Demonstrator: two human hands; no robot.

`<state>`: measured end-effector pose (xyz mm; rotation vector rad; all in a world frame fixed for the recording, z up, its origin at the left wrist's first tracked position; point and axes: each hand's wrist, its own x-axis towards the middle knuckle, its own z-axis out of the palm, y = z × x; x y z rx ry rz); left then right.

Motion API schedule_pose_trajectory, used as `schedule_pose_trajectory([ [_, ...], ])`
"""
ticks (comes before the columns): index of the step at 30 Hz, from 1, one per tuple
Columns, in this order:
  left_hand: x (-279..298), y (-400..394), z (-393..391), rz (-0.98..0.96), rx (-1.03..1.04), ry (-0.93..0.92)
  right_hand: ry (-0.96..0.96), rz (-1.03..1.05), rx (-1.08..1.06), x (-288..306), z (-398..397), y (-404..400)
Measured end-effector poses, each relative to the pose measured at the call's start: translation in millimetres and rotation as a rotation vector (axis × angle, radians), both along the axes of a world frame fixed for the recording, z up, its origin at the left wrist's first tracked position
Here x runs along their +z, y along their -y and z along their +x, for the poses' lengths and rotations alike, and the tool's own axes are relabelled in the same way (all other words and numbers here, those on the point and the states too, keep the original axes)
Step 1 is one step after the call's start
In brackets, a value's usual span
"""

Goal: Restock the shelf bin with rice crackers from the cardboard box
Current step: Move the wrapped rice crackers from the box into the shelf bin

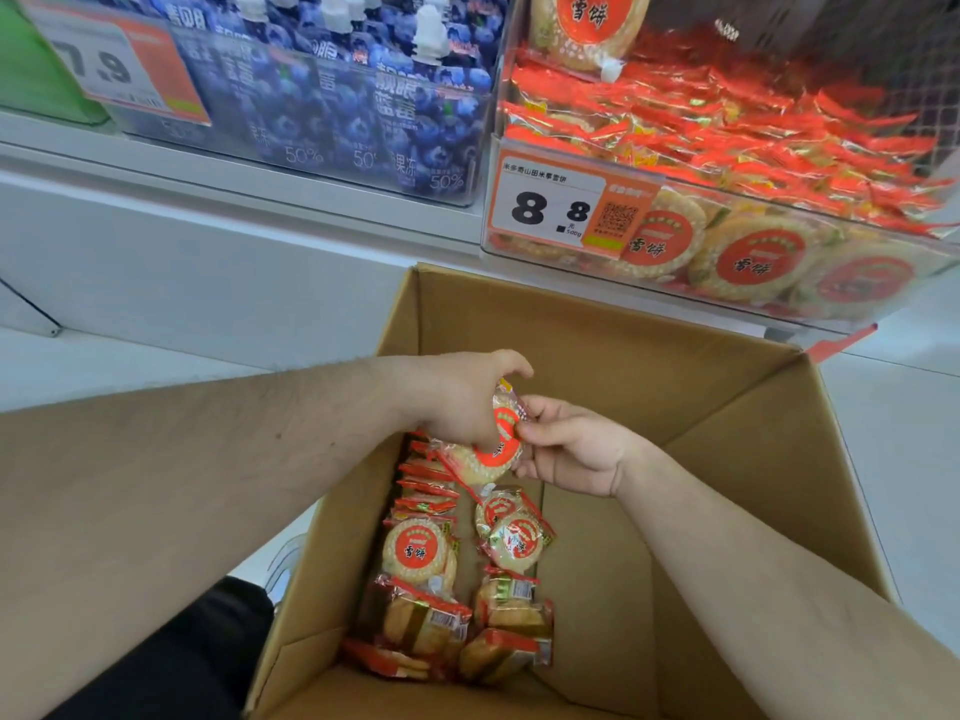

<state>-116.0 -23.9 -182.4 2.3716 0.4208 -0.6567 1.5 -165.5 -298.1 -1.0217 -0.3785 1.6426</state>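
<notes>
An open cardboard box (649, 366) stands below the shelf, with several packs of rice crackers (418, 550) lying along its left side. Over the box, my left hand (457, 394) grips a stack of cracker packs (488, 457) with round red labels. My right hand (571, 449) pinches the right edge of that same stack. The clear shelf bin (779, 298) at the upper right holds many red-wrapped cracker packs (753, 132) and carries an 8.8 price tag (550, 210) on its front.
To the left of the cracker bin stands a clear bin of blue blueberry jelly pouches (332, 96) with a 7.9 price tag (109, 70). A white shelf ledge (208, 236) runs under both bins. My dark trouser leg (171, 662) is at the lower left.
</notes>
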Motion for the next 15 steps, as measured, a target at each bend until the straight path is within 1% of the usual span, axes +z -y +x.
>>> schedule_pose_trajectory([
  [1, 1.4, -0.2, 0.6, 0.010, 0.001, 0.012, -0.054, 0.003, -0.026, -2.2, 0.6, -0.2],
  [2, 1.5, -1.1, 1.1, 0.023, 0.003, 0.019, -0.100, -0.058, -0.094, -9.0, 1.7, 1.1],
  [3, 2.0, -2.4, 1.2, 0.037, 0.008, 0.018, -0.094, -0.175, -0.188, -17.6, 1.9, 3.5],
  [4, 1.9, -4.1, 1.1, 0.047, 0.013, 0.011, 0.001, -0.339, -0.268, -29.0, 0.8, 7.3],
  [5, 1.3, -6.1, 0.8, 0.051, 0.016, 0.001, 0.167, -0.534, -0.289, -43.0, -1.0, 12.2],
  [6, 0.4, -8.0, 0.6, 0.050, 0.019, -0.007, 0.384, -0.731, -0.235, -58.0, -3.5, 19.0],
  [7, -0.4, -9.9, 0.5, 0.047, 0.022, -0.015, 0.590, -0.885, -0.134, -74.3, -6.8, 27.0],
  [8, -1.3, -11.6, 0.7, 0.044, 0.026, -0.021, 0.739, -0.978, -0.021, -89.5, -11.1, 35.2],
  [9, -2.0, -12.9, 0.8, 0.039, 0.033, -0.027, 0.824, -1.032, 0.078, -103.6, -15.7, 43.4],
  [11, -3.9, -15.2, 1.6, 0.029, 0.052, -0.031, 0.902, -1.073, 0.199, -127.0, -25.3, 54.7],
  [13, -6.5, -16.7, 2.1, 0.025, 0.070, -0.034, 1.008, -1.089, 0.239, -146.9, -31.0, 59.3],
  [15, -9.3, -17.8, 1.9, 0.026, 0.078, -0.040, 1.122, -1.090, 0.254, -154.9, -33.9, 59.2],
])
